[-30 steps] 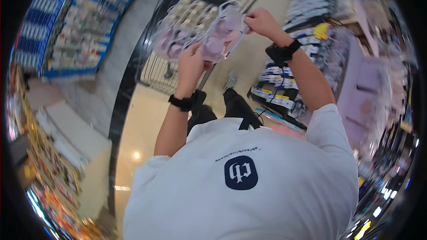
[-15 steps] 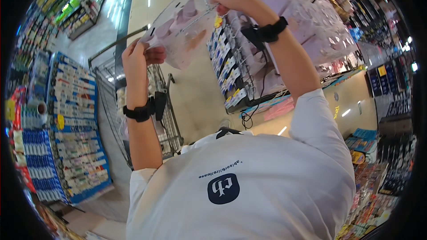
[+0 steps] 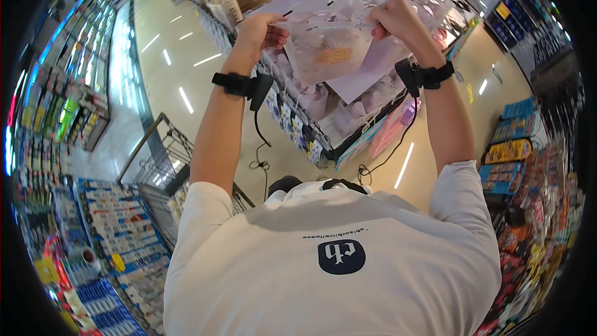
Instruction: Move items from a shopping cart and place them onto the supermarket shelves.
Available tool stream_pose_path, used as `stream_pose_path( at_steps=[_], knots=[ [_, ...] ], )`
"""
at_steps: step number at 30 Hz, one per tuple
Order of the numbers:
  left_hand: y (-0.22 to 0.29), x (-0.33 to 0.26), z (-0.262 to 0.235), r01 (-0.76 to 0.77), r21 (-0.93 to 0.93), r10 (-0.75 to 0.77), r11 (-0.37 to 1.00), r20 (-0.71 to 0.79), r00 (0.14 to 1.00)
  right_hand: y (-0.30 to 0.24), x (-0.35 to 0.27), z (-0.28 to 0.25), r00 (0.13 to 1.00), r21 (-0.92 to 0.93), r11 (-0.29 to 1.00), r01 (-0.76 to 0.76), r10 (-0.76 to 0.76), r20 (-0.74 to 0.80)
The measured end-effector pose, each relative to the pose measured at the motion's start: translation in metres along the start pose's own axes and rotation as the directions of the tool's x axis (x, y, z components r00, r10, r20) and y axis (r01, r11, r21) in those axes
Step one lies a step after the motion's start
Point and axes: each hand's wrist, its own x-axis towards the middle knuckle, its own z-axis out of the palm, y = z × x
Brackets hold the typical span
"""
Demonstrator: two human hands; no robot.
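A translucent plastic bag (image 3: 311,62) with an orange print and twisted grey-white cord handles is stretched between my hands. My left hand (image 3: 260,32) pinches its upper left edge. On the other side my right hand (image 3: 396,20) is closed in a fist at the bag's upper right, by the cord. The bag hangs over a corner of a display stand, where similar clear plastic containers (image 3: 314,101) holding pale pieces are stacked. Whatever the bag contains cannot be made out.
Small packages hang along the display's side (image 3: 283,115). A wire shopping cart (image 3: 163,149) stands left of me. Black cables from my wrist straps trail toward the tiled floor (image 3: 398,165). Packed shelves (image 3: 124,211) line the left, with hanging goods (image 3: 507,149) on the right.
My view and body have turned right, away from the cart. Both hands and the bag have moved from over the aisle to above the display, and the bag now faces me flatter.
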Motion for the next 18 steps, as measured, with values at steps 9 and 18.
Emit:
stream_pose_path(
  at_steps=[9,18],
  knots=[
    [-0.031,0.146,0.030,0.055,0.149,-0.102,0.987,0.328,0.939,0.052,-0.024,0.029,0.928,0.093,0.956,-0.279,0.293,-0.231],
    [-0.074,0.161,0.020,-0.123,0.027,0.082,0.992,0.606,0.791,0.103,-0.059,0.061,0.895,0.481,0.825,-0.296,0.416,-0.163]
  ],
)
